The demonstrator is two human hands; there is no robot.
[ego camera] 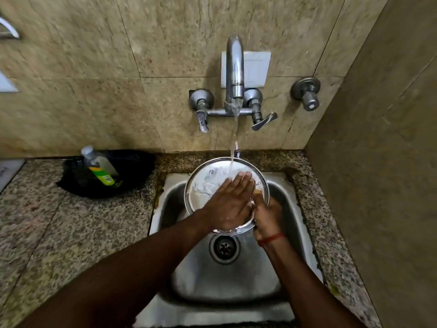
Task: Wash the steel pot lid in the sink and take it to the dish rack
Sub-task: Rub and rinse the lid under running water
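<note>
R hand (266, 215) grips steel pot lid (205, 185) rim, L hand (230, 203) flat open rubbing it w/ tap stream (235, 138) running; best tilt lid so suds drain.

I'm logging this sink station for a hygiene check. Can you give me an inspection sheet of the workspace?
Surface: speckled granite counter around a steel sink.
Job's things: steel pot lid held over the sink under running tap water.
Clutter: soap bottle lying in a black basin.
Hands: left hand flat on the lid; right hand grips its rim.
Cables: nothing seen.
Surroundings: tiled wall.
</note>
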